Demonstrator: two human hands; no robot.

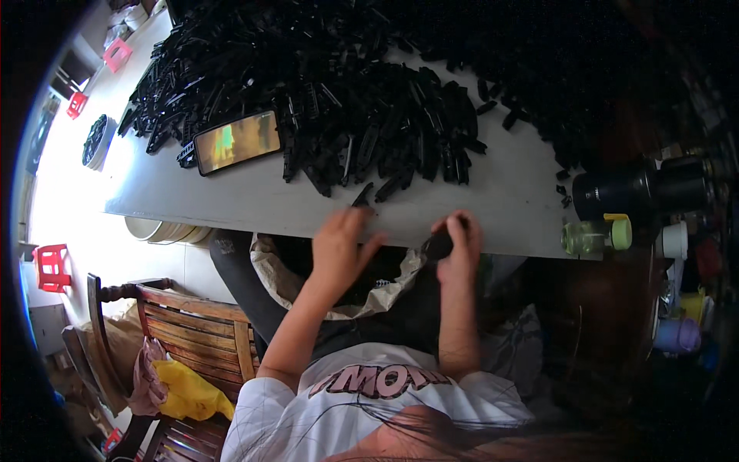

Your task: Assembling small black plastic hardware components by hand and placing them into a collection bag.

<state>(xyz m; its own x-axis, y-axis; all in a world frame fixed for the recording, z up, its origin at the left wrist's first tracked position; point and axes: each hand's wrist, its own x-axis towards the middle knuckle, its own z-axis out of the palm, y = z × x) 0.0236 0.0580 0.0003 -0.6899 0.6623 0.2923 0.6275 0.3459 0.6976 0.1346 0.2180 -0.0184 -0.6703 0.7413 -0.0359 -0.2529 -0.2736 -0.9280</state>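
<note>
Seen from above, the near side of a grey table (262, 202). We find the right hand (462, 245) closed on a black part (438, 246), fingers curled about it at the table's front edge. We see the left hand (335, 252) with its thumb spread away from the fingers, nothing visibly gripped; the fingertips reach to a small black piece (364, 192) lying on the table, and the view is too soft for us to say whether they touch it.

Beyond both hands we log a broad heap of black parts (323, 100), many long and slim, spread over much of the tabletop. A phone (239, 143), screen lit, lies at the heap's near left side. Below the table edge we note a pale sack (269, 276), open over the lap, the left forearm crossing its rim. At right, a clear bottle (586, 237) with a light green cap, a black flask (616, 191) just beyond it. At left, a slatted wooden bench (192, 333) bears a yellow bundle (188, 391); past it, a red stool (51, 268)
</note>
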